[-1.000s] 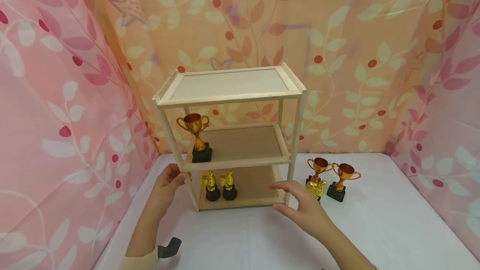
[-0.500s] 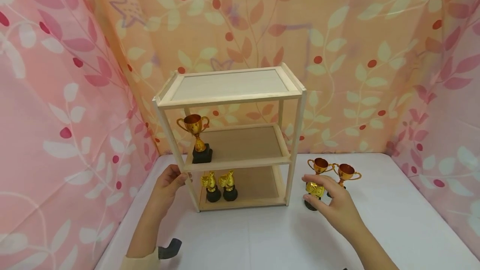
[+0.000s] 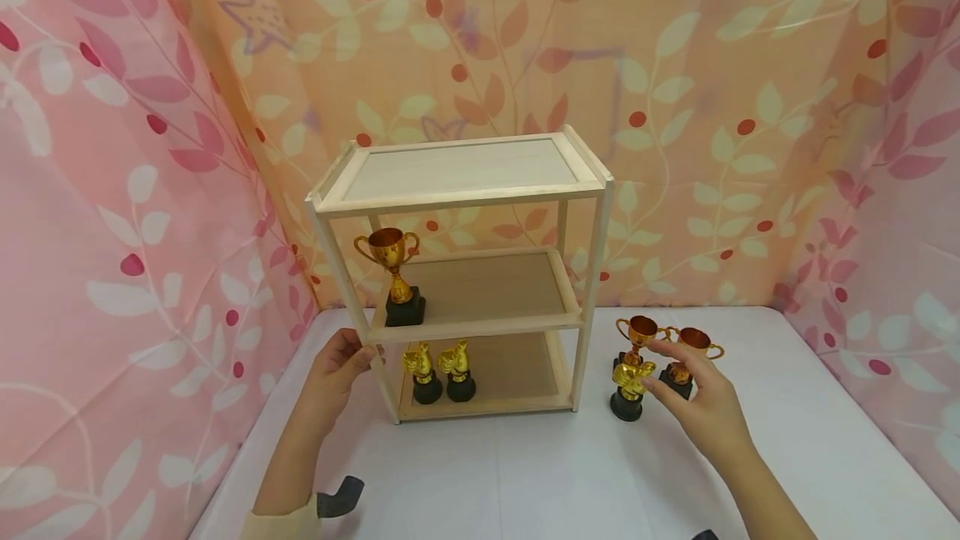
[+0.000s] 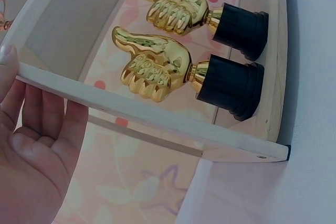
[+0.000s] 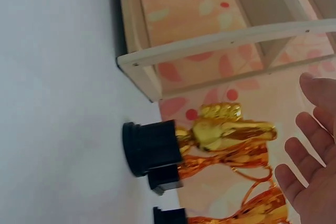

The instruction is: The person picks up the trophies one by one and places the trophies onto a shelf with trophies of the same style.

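Observation:
My left hand [image 3: 333, 375] grips the front left post of a pale wooden three-tier shelf [image 3: 461, 171], thumb on one side and fingers behind. To the right of the shelf, my right hand [image 3: 707, 400] has its thumb and fingers spread beside a gold thumbs-up trophy [image 3: 627, 394] on a round black base. The right wrist view shows a gap between the fingertips and this trophy [image 5: 226, 134]. Two matching thumbs-up trophies [image 4: 155, 66] stand side by side on the bottom tier. A gold cup trophy [image 3: 397, 277] stands at the left of the middle tier.
Two more cup trophies [image 3: 641, 330] stand on the white-covered table [image 3: 540, 473] just behind the loose thumbs-up trophy, one partly hidden by my right hand. Patterned cloth [image 3: 480, 40] hangs behind and at both sides.
My right hand has moved from in front of the bottom tier's right end out to the right, beside the thumbs-up trophy on the table. The left hand stays on the post.

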Available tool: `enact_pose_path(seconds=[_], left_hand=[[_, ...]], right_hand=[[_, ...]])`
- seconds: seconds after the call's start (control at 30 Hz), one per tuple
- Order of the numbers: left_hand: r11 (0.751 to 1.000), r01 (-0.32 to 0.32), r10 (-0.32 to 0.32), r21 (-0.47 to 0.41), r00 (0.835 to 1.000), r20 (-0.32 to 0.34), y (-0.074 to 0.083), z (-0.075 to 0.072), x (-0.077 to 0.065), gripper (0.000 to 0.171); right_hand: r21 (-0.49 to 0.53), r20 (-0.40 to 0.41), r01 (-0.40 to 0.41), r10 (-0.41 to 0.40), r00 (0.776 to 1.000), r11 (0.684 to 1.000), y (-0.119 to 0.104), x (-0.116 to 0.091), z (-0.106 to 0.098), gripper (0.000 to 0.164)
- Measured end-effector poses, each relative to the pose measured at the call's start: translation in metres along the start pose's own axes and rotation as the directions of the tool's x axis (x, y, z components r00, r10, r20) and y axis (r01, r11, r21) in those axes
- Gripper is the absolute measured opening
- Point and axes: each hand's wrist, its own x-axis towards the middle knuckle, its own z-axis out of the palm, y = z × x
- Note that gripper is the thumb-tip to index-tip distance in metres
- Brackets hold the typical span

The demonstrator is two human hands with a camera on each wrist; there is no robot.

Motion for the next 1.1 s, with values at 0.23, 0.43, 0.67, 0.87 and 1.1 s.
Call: enact_pose_path(seconds=[0.23,0.43,0.67,0.87,1.1], left_hand=[[1.0,-0.003,0.003,0.003,1.0,-0.012,-0.001,0.0,0.0,0.023],[1.0,-0.017,0.017,-0.017,1.0,-0.015,-0.003,0.0,-0.001,0.018],[0.999,-0.025,0.024,-0.036,0.999,-0.021,-0.005,-0.002,-0.001,0.012],[1.0,-0.012,0.011,-0.022,1.0,-0.01,-0.004,-0.002,-0.003,0.016],[1.0,-0.016,0.016,-0.008,1.0,0.0,-0.003,-0.001,0.0,0.02]], right_hand=[[0.05,0.001,-0.07,0.07,0.998,0.996,0.016,-0.005,0.008,0.057],[0.075,0.002,-0.06,0.06,0.998,0.995,0.031,-0.008,0.016,0.06],[0.083,0.05,-0.128,0.124,0.991,0.988,0.046,-0.012,0.025,0.059],[0.054,0.098,-0.199,0.193,0.976,0.979,0.053,-0.018,0.031,0.063],[0.062,0.159,-0.264,0.252,0.955,0.963,0.057,-0.022,0.032,0.067]])
